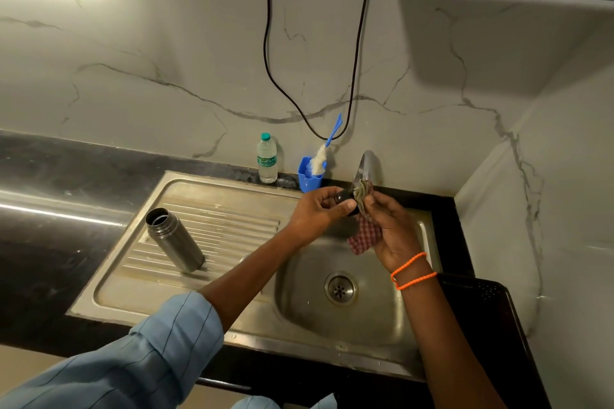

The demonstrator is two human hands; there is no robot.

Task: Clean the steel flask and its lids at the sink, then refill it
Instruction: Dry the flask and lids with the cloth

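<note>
gripping one black lid (344, 198), left hand (319, 209); right hand (393, 226) holds one cloth (363, 232) (one flask (174, 239) upright).

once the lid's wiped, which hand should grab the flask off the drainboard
Left, probably. The flask stands open on the drainboard, on the left hand's side, and that hand holds only the small dark lid. The right hand is over the basin, gripping the checked cloth.

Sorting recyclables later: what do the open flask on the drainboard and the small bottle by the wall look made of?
Flask: brushed steel, judging by its dull grey metallic sheen. Small bottle: likely clear plastic, see-through, with a green cap and paper-like label.
</note>
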